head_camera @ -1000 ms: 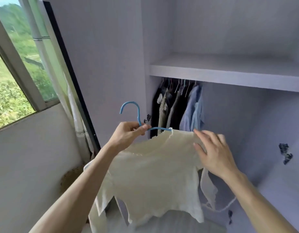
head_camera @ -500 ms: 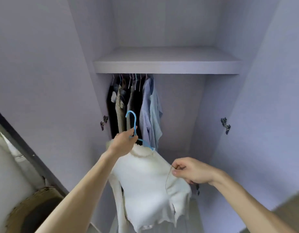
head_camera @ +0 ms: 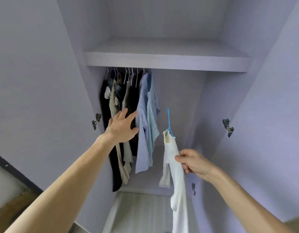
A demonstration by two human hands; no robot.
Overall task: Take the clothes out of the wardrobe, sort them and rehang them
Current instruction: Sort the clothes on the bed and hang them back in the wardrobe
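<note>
A cream white top (head_camera: 176, 174) hangs on a blue hanger (head_camera: 168, 121), held up inside the open wardrobe. My right hand (head_camera: 192, 163) grips the top at its shoulder, below the hanger's hook. My left hand (head_camera: 121, 127) is open with fingers spread, reaching against the hung clothes. Several garments hang bunched at the left end of the rail: dark ones (head_camera: 133, 101), a beige spotted one (head_camera: 113, 105) and two light blue shirts (head_camera: 146, 118). The rail itself is hidden under the shelf.
A lilac shelf (head_camera: 165, 60) spans the wardrobe above the clothes. Both lilac doors stand open, with metal hinges on the left door (head_camera: 96, 121) and the right door (head_camera: 228, 127). A woven basket (head_camera: 12, 207) sits at the lower left. The wardrobe floor (head_camera: 145, 211) is pale.
My left hand has let go of the blue hanger and moved up to the hung clothes. My right hand now holds the white top alone, further right. The view has turned squarely into the wardrobe.
</note>
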